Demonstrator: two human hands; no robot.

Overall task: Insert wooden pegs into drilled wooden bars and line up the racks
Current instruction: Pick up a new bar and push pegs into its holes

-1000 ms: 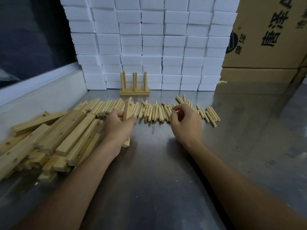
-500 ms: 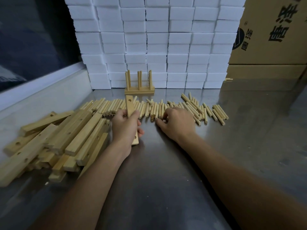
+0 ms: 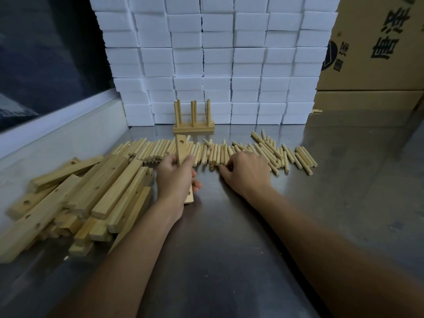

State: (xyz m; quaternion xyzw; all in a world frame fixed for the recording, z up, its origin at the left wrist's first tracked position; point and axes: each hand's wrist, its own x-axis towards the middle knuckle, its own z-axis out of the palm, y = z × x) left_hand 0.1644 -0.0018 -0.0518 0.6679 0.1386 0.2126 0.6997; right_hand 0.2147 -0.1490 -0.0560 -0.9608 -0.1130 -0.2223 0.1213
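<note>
Two bare hands work at the middle of the worktop (image 3: 229, 237). The left hand (image 3: 175, 177) has its fingers (image 3: 190, 158) curled round a drilled bar (image 3: 182, 146), a flat pale wooden slat with square ends that stands nearly upright on its lower end on the metal; one round hole shows near its top and another near its bottom, the middle being hidden by the grip. The right hand (image 3: 246, 172) lies knuckles-up on the near edge of the loose pegs (image 3: 284, 154), its fingers bent down among them; whether they pinch a peg cannot be told, since the tips are hidden under the hand.

The pegs are short, smooth round dowels of light wood, lying side by side in a long ragged row across the worktop. To the left a heap of bars (image 3: 91, 193) lies crisscrossed, grain visible, several showing drilled holes; the heap's lower edge is cut off. Behind the pegs stands a finished rack (image 3: 193, 125), a flat base with upright pegs in three groups.

The worktop is brushed, dully reflective steel. At the back rises a wall of plain white boxes (image 3: 229, 60), and to the right brown cardboard cartons (image 3: 378, 42) bear large black Chinese characters and a round logo, partly cut off and not readable here.
</note>
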